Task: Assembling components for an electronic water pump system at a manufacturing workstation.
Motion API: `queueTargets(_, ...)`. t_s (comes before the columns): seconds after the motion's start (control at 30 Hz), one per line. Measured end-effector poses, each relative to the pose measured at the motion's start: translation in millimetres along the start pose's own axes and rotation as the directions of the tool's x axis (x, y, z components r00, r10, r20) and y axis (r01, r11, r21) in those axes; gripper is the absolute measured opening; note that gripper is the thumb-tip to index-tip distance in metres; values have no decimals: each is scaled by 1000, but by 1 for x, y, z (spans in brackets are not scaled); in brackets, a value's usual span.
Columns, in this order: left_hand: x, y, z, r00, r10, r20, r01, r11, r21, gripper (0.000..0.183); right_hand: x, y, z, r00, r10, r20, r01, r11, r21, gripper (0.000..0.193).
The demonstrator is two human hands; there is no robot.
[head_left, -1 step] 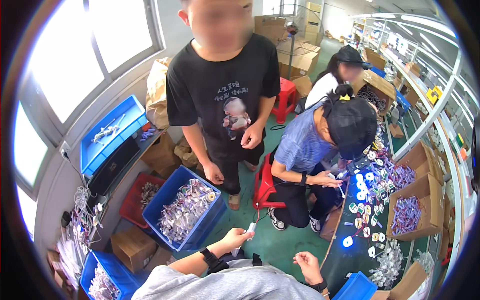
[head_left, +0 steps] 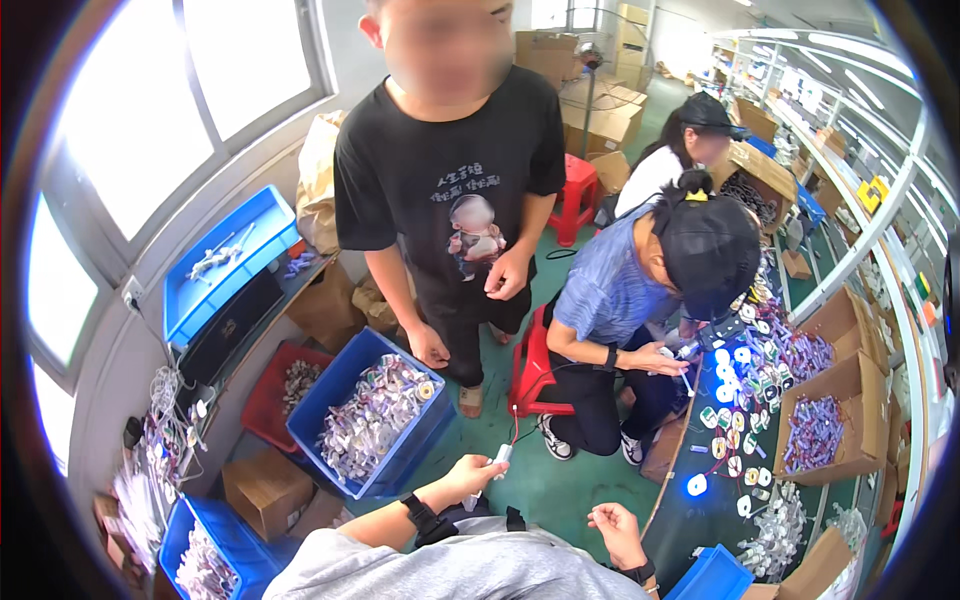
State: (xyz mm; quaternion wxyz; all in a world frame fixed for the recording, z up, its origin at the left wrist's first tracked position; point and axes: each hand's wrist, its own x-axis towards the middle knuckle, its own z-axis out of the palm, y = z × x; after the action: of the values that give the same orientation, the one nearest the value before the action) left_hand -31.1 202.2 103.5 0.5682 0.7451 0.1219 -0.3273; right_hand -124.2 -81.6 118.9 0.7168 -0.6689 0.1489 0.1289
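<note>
My left hand [head_left: 468, 476] is closed around a small white plastic piece [head_left: 503, 455], held low over the green floor. A thin red wire runs up from this piece toward a small white tip near the red stool [head_left: 540, 375]. More pale material shows under the fingers, too small to make out. My right hand [head_left: 617, 535] hovers beside the edge of the dark worktable [head_left: 665, 510], fingers loosely curled and apart, with nothing visible in it. Closest to it is a blue tray [head_left: 712, 577] at the lower right.
A blue bin [head_left: 440, 440] full of small white-and-purple parts stands front left, beside a red bin [head_left: 262, 405]. One person in black [head_left: 440, 170] stands ahead. Another [head_left: 610, 280] sits at the worktable, handling parts. Cardboard boxes [head_left: 865, 400] line its right side.
The whole view has shifted very slightly. Both my hands keep the same pose, and the white plastic piece stays in my left hand.
</note>
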Motion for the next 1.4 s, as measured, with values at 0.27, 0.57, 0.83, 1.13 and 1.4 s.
queueTargets(0.27,4,-108,-61,928,-319,-194,150,794,-589,32,4,10,2,999,32,2,-32,993,-114,13)
queueTargets(0.57,-33,-110,-335,195,537,-821,-240,837,491,23,18,2,11,991,59,119,-39,986,-163,14)
queueTargets(0.83,-128,-42,-470,-82,332,-940,-425,841,335,20,21,5,12,992,13,126,12,980,-197,15)
queueTargets(1.13,26,-118,-66,961,44,-273,34,960,276,34,-16,4,8,998,-32,-46,21,977,-212,9)
queueTargets(1.4,39,-84,-7,921,343,183,-376,668,642,31,-46,-18,13,985,-151,-86,91,868,-489,22)
